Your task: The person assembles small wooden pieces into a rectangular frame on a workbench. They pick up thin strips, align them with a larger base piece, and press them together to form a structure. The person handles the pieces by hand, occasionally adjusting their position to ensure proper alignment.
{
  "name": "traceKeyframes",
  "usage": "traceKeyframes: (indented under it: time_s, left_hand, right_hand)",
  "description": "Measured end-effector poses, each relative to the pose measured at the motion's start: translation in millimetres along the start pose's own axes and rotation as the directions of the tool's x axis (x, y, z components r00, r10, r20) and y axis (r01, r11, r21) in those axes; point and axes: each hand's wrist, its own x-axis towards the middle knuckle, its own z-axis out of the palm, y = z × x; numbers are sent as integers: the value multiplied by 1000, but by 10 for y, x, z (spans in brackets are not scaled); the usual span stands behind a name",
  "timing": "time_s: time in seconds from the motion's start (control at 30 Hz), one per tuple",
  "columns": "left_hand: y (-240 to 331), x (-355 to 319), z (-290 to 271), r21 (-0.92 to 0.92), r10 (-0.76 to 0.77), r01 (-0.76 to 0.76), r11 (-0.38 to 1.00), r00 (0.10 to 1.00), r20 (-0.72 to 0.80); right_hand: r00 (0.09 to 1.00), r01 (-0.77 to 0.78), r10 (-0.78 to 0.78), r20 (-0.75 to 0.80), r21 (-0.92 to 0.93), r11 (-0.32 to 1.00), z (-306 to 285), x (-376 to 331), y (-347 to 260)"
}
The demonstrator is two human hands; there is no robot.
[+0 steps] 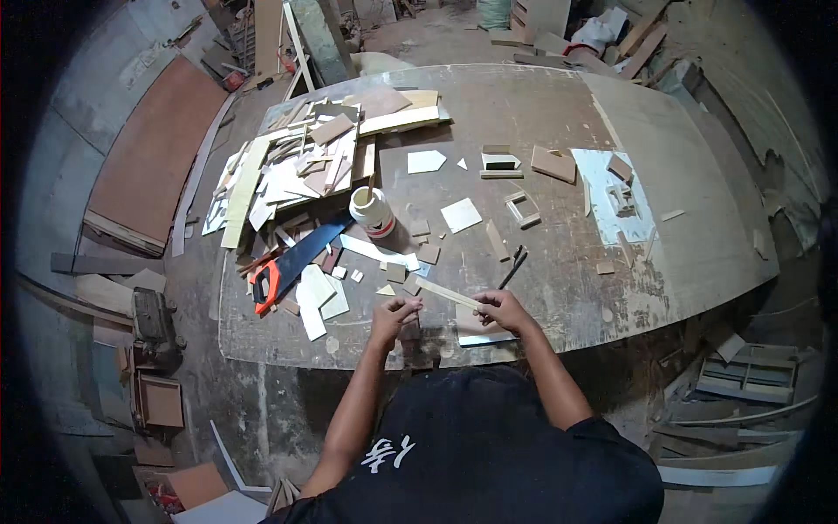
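Gripping pale strip [447, 292]: right hand [502, 311]; left hand [395, 318] curled, hold unclear; both mid-frame near lower edge of scuffed bench [569, 249].

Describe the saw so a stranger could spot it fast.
On the big wooden table, find the scrap heap at the left. The saw lies along its near side, left of the white jar. Its orange handle and long dark blade stand out among pale offcuts.

Black shirt [524, 454], seemingly short-sleeved, white markings [388, 454].
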Motion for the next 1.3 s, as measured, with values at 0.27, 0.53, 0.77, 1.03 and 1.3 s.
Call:
traceKeyframes:
  time_s: [0.27,0.53,0.77,1.03,1.3]
  left_hand:
    - [99,-118,124,-28,20,-15,1000,980,198]
    - [-250,-49,-132,-48,62,-56,997,990,126]
    - [-303,-78,-5,227,-133,92,970,976,172]
    - [-613,146,391,439,57,-145,887,976,208]
    - [-694,298,788,708,329,-372,600,922,206]
  right_hand:
    - [992,46,-44,114,-18,999,221,157,100]
    - [999,-11,13,34,-75,997,282,19,373]
    - [981,-7,-35,-189,-217,976,-48,-344,469]
    - [918,23,-152,-367,-333,943,-374,-475,608]
    - [845,-43,-181,-503,-402,914,-622,-266,664]
